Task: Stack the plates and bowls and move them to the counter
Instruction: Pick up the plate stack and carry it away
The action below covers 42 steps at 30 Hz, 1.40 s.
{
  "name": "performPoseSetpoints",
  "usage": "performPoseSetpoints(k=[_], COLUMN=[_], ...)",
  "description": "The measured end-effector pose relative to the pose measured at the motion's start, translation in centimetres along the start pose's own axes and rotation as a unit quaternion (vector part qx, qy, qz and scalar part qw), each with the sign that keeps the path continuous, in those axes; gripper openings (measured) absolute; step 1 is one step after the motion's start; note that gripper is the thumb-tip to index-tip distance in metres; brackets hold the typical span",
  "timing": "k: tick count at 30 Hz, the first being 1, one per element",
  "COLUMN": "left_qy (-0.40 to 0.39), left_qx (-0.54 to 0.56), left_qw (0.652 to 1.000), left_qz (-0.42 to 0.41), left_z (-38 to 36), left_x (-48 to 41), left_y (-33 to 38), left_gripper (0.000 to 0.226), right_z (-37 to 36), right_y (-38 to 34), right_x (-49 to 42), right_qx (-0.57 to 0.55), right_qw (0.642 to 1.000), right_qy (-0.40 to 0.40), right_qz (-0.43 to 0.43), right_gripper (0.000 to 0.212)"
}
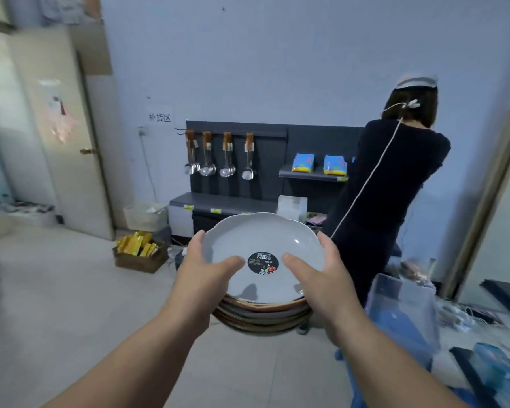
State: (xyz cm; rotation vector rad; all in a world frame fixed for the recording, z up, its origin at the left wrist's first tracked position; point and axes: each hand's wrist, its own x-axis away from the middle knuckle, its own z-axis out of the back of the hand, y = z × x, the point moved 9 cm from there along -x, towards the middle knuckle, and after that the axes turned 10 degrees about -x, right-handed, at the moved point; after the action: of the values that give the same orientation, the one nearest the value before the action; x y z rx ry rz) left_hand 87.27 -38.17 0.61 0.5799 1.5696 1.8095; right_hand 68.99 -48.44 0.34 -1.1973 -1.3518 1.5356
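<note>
I carry a stack of plates (262, 315) in front of me, above the floor. The top plate (256, 237) is pale grey with a scalloped rim and a round black sticker in its middle. Below it lie several brown and grey plates. My left hand (202, 273) grips the stack's left side, thumb resting on the top plate. My right hand (321, 275) grips the right side the same way. The fingers under the stack are hidden.
A person in dark clothes (386, 187) stands at right, back to me, at a dark shelf unit (233, 201) with hanging ladles. A box of yellow packs (139, 251) sits on the floor. A clear bin (401, 313) is at right. A door (59, 134) stands left.
</note>
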Motion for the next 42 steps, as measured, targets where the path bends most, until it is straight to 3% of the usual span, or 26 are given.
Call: performPoseSetpoints(k=[4,8,12,16,21,28,33,37,42], left_qy=[0.038,0.067,0.099,0.132,0.163,0.201,0.230,0.244,0.254], left_qx=[0.010,0.014,0.013,0.014,0.007,0.000,-0.002,-0.003,-0.008], left_qw=[0.999,0.998,0.995,0.991,0.986,0.980,0.973,0.970,0.967], left_qz=[0.001,0.006,0.006,0.010,0.015,0.017,0.013,0.012,0.023], left_z=[7.5,13.3,17.7,20.3,21.4,20.4,20.0,20.5,22.4], left_x=[-3.1,-5.4,-7.0,-9.0,-11.9,-18.0,-22.9,-26.4,-30.9], left_y=[-1.5,-3.2,-4.0,-4.8,-5.1,-5.4,-5.2,-5.5,-6.5], left_gripper=[0.068,0.074,0.049,0.047,0.068,0.067,0.058,0.052,0.051], right_z=[-9.0,-15.9,-21.0,-24.7,-27.7,-30.4,-32.9,-35.6,-39.4], right_y=[0.5,1.0,0.9,1.3,2.1,2.8,2.8,3.1,3.7], right_x=[-1.2,-1.9,-2.7,-4.3,-7.6,-14.5,-19.7,-23.0,-25.9], right_qx=[-0.013,-0.040,-0.034,-0.034,-0.034,-0.063,-0.082,-0.087,-0.095], right_qw=[0.999,0.995,0.993,0.991,0.988,0.978,0.970,0.963,0.962], right_qy=[-0.047,-0.090,-0.112,-0.129,-0.151,-0.199,-0.230,-0.254,-0.257], right_qz=[-0.002,-0.011,-0.002,-0.001,-0.004,0.005,0.010,0.008,0.012], right_gripper=[0.094,0.081,0.077,0.077,0.077,0.045,0.050,0.035,0.049])
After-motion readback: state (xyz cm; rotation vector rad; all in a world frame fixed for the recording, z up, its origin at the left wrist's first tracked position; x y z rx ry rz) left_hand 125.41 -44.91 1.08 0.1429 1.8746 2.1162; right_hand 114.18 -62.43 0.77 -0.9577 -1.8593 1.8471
